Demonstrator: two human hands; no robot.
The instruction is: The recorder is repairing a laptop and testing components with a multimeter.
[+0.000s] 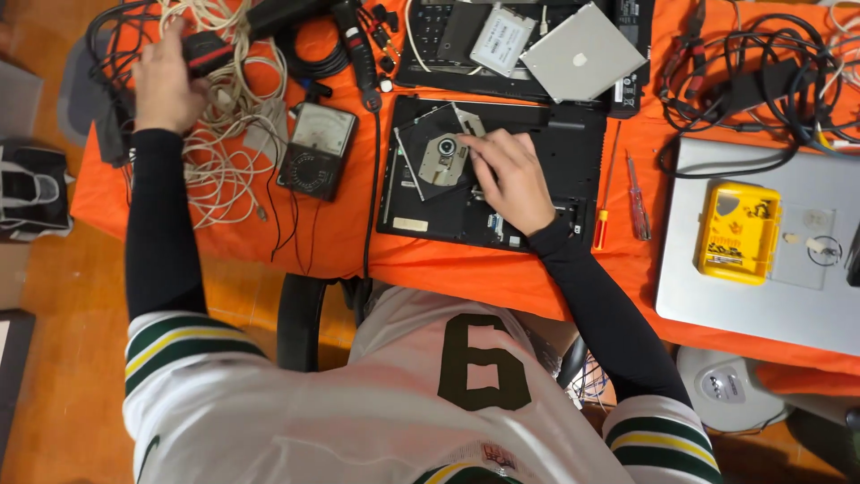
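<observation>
Bag (31, 188) at far left, black and grey, off the edge of the orange table (466, 269). Left hand (166, 85) at the far left of the table, fingers curled round a black-and-red object (208, 51), resting on a tangle of white cable (224, 134). Black cables (116, 45) just left of that hand. Analogue meter (318, 148) right of the white tangle, dark case, pale dial, near the centre. Opened black laptop base (488, 170) at the centre, with an optical drive (439, 157) lying tilted on its left part, round silver hub showing. Right hand (503, 175) palm down on the base, fingers stretched leftwards, tips touching the drive's right edge; gripping nothing, as far as can be seen. Flat silver drive (582, 52) and a keyboard (439, 31) beyond, far side. Two screwdrivers (623, 193) just right of the base. Closed silver laptop (761, 251) at right, yellow box (739, 231) on its lid. More black cables (761, 63) far right.
</observation>
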